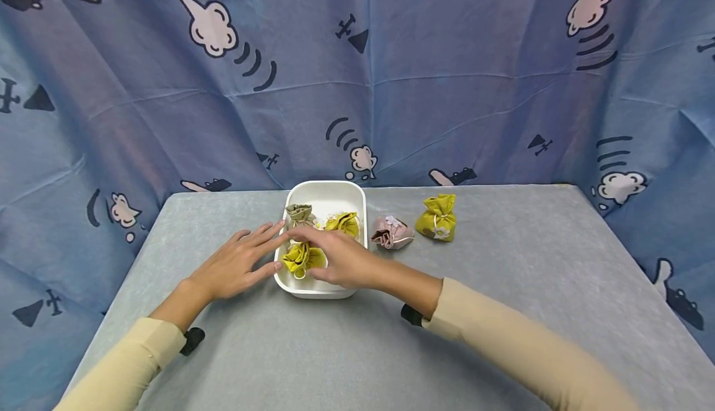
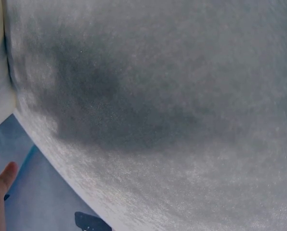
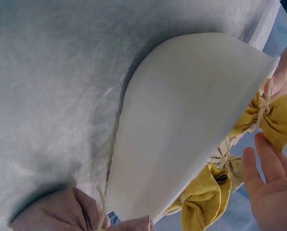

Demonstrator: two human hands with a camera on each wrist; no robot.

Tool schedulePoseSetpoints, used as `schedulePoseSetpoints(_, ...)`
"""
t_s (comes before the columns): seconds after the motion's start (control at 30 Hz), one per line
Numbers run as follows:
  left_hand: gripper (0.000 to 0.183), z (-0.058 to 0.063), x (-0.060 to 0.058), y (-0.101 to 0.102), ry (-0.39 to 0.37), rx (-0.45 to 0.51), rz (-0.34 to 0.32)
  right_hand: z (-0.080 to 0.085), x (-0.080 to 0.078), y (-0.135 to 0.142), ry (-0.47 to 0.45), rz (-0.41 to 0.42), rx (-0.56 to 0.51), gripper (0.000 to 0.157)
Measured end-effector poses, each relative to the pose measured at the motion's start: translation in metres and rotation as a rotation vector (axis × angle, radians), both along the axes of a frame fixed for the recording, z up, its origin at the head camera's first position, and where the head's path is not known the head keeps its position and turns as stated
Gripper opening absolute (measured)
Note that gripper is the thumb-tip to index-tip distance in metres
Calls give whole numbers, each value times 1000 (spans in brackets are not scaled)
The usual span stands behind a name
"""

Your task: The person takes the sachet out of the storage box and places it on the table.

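A white tray holds two yellow drawstring pouches and a beige one. The front yellow pouch sits at the tray's near left, between my two hands. My left hand reaches over the tray's left rim with fingers spread, its tips beside that pouch. Over the tray, my right hand has its thumb and fingers extended around the same pouch. In the right wrist view, the right fingertips appear to touch this yellow pouch. Behind the right hand lies the other yellow pouch.
Right of the tray, a pink pouch lies on its side on the grey table. Beyond it, another yellow pouch with a white flower stands upright. A patterned blue curtain hangs behind the table.
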State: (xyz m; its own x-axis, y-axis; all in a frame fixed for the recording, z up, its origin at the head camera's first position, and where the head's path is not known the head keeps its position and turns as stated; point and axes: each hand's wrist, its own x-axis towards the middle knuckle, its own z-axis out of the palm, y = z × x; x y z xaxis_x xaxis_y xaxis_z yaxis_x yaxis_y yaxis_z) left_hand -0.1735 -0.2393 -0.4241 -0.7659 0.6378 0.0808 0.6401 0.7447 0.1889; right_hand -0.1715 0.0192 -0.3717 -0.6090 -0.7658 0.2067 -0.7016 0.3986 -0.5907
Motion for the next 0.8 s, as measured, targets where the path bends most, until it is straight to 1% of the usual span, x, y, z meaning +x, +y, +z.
schedulePoseSetpoints(0.23,58,-1,0,0,5,4,8,-3,1,-6,64,25,38,69)
schedulePoseSetpoints(0.33,57,-1,0,0,6,10,10,-4,1,-8,76,35,60,68)
schedulePoseSetpoints(0.53,56,-1,0,-1,4,17,-4,-6,2,-10,116,39,172,56)
schedulePoseSetpoints(0.63,57,-1,1,-1,3,19,-7,-7,2,-10,123,52,183,50)
schedulePoseSetpoints(0.8,57,-1,0,0,7,26,-15,-8,4,-11,118,64,187,47)
